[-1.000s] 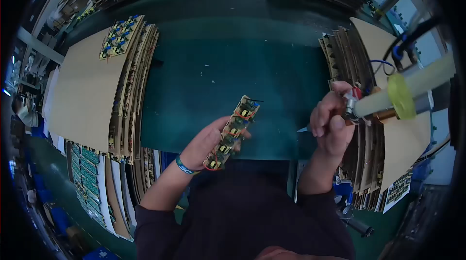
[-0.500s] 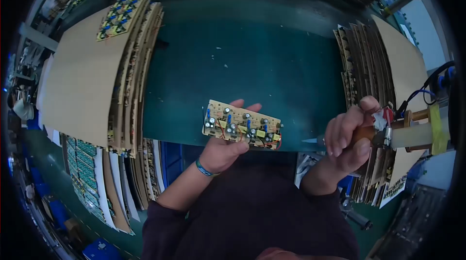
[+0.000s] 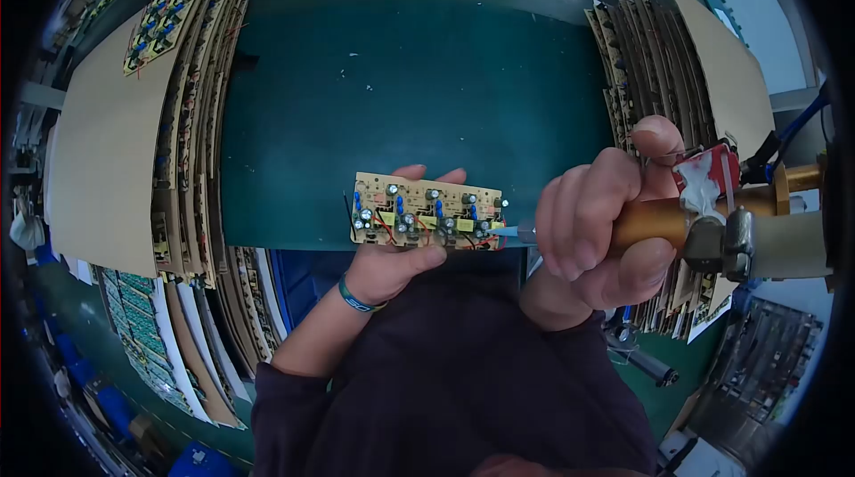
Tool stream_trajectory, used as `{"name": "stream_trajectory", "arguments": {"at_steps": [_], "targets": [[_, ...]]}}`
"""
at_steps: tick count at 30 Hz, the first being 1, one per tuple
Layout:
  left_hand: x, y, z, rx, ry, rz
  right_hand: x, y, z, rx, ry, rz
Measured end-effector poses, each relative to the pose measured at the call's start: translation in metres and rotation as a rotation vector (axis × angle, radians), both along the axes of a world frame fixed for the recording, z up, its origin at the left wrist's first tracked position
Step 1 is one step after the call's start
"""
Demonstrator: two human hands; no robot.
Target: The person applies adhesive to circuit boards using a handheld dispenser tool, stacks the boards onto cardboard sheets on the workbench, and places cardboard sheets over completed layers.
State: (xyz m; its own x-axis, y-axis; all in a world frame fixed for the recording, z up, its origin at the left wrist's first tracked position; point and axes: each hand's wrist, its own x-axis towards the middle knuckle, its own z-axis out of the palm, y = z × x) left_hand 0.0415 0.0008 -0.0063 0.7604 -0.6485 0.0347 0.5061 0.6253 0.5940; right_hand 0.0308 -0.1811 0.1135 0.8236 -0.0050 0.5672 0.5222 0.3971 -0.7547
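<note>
My left hand [image 3: 385, 276] is closed around a tan circuit board [image 3: 414, 195], thumb along the near edge and fingertips showing beyond the far edge. Capacitors, blue parts, yellow blocks and red wires cover the board's upper face. Wrapped in my right hand [image 3: 583, 219] is a dispensing gun [image 3: 655, 226] with a copper-coloured barrel, a red lever and a thick pale hose. Its tapered light-blue tip [image 3: 508, 232] overlaps the right end of the board, near a yellow block; whether it touches cannot be made out.
Cardboard sheets layered with boards form a left stack [image 3: 116, 156] and a right stack [image 3: 646, 67] on the green table [image 3: 401, 112]. Several finished-looking boards [image 3: 165, 18] lie atop the left stack. Green boards [image 3: 142, 334] stand below left.
My right hand has brought the dispensing gun leftward, so its tip now lies at the board's right end. The board sits slightly further left in view, and the whole view has shifted.
</note>
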Motion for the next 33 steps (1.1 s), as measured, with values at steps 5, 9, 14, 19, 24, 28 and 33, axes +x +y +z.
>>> {"name": "stream_trajectory", "arguments": {"at_steps": [5,9,14,19,24,28,33], "targets": [[0.000,-0.002,0.001,-0.008,-0.020,0.001,-0.006,-0.003,0.002,-0.025,0.087,0.007],[-0.005,-0.004,0.004,0.030,0.051,-0.023,-0.009,-0.004,0.004,-0.025,0.117,-0.004],[-0.009,-0.004,0.003,-0.049,0.103,-0.051,-0.012,0.000,0.007,-0.006,0.113,-0.018],[-0.012,-0.006,0.004,-0.055,0.121,-0.045,-0.014,0.004,0.008,0.010,0.108,-0.028],[-0.013,-0.007,0.005,0.026,0.111,-0.032,-0.014,0.009,0.008,0.034,0.099,-0.051],[-0.014,-0.009,0.004,0.077,-0.012,0.022,-0.015,0.010,0.010,0.039,0.086,-0.060],[-0.011,-0.006,-0.001,0.070,-0.113,0.016,-0.014,0.002,0.012,-0.047,0.119,-0.112]]}}
